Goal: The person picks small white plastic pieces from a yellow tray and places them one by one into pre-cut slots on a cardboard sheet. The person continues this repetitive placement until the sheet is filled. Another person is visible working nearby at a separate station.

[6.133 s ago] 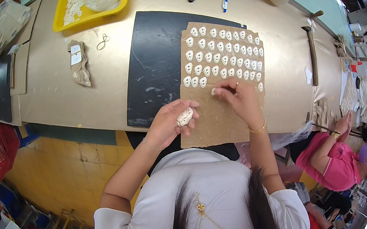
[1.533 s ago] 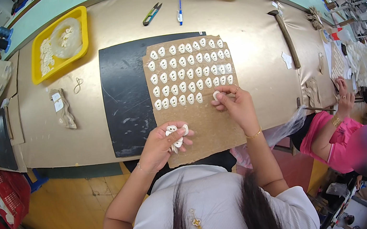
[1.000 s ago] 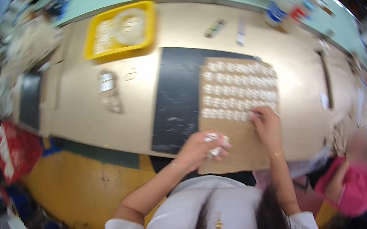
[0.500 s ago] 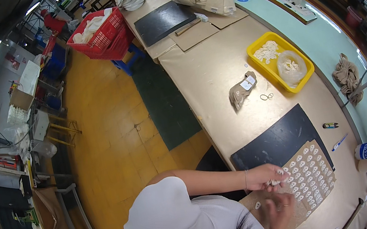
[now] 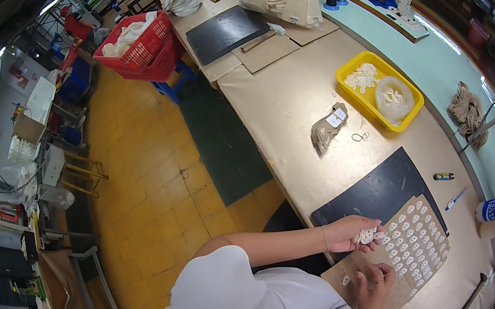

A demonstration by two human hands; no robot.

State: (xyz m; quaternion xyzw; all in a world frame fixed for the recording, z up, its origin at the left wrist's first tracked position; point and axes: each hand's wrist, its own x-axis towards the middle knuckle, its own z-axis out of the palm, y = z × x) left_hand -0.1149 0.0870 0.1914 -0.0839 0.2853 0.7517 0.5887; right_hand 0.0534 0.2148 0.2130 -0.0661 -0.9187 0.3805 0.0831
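Your left hand (image 5: pixel 352 234) has its fingers curled around a handful of white pieces (image 5: pixel 365 237), which shows at the fingertips, just above the cardboard sheet (image 5: pixel 349 266). Your right hand (image 5: pixel 375 291) is near it, on the side closer to your body, its fingers loosely bent and the thumb apart from them; I cannot tell whether they touch the cardboard. One loose white piece (image 5: pixel 346 280) lies on the sheet just left of your right fingers. To the right of both sets of fingers, rows of white pieces (image 5: pixel 412 245) cover the sheet's far part. Beyond your left fingers, the black mat (image 5: pixel 365 190) shows from under the cardboard. Farther right of them lie the snips (image 5: pixel 444 176) and a pen (image 5: pixel 455 199). Well beyond your fingers are a brown bundle (image 5: pixel 325 130) with a white label, a thin loop (image 5: pixel 360 137) of cord, and the yellow tray (image 5: pixel 367 97), holding more white pieces and a clear bag.
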